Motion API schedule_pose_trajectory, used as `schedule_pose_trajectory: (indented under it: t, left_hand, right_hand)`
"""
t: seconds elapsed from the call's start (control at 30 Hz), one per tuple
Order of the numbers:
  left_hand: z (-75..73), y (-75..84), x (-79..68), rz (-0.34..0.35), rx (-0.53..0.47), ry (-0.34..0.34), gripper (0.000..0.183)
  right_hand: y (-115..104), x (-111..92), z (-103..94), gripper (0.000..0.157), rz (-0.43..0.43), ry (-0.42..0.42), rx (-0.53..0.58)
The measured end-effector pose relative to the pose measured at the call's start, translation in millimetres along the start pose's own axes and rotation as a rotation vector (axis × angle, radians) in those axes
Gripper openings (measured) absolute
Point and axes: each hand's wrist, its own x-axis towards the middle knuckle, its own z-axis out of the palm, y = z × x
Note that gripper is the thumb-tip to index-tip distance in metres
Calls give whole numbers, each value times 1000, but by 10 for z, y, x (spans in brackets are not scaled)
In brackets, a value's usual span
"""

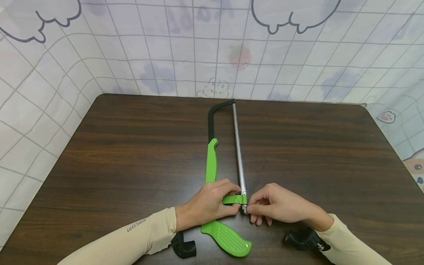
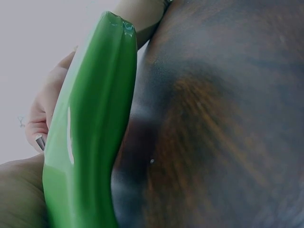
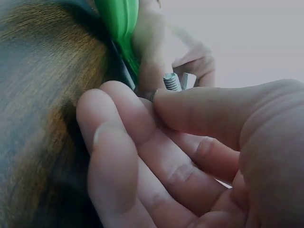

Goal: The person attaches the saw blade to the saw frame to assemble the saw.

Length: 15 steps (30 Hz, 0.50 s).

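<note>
A hacksaw [image 1: 212,162] with a black front bow and a green frame lies on the table, its blade side [image 1: 237,147] facing right. My left hand [image 1: 212,200] grips the green frame, fingers and thumb around the short green arm [image 1: 233,199] near the blade's lower end. Below that hand the green handle [image 1: 228,239] sticks out; it fills much of the left wrist view. My right hand [image 1: 281,204] pinches the wing nut [image 3: 189,80] at the blade's near end between thumb and forefinger. Beside it a threaded screw tip [image 3: 171,81] shows; the fingertips partly hide the nut.
The dark wooden table [image 1: 139,147] extends on both sides of the saw. Behind it and at its sides hangs a white gridded cloth [image 1: 179,48] with printed drawings. Black wrist devices [image 1: 183,246] sit under both sleeves, close to the tabletop.
</note>
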Motion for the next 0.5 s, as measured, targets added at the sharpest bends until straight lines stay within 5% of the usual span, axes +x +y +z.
schedule_pose_trajectory:
  t: [0.5]
  left_hand:
    - [3, -6, 0, -4, -3, 5, 26]
  right_hand:
    - [-33, -15, -18, 25, -34, -69, 103]
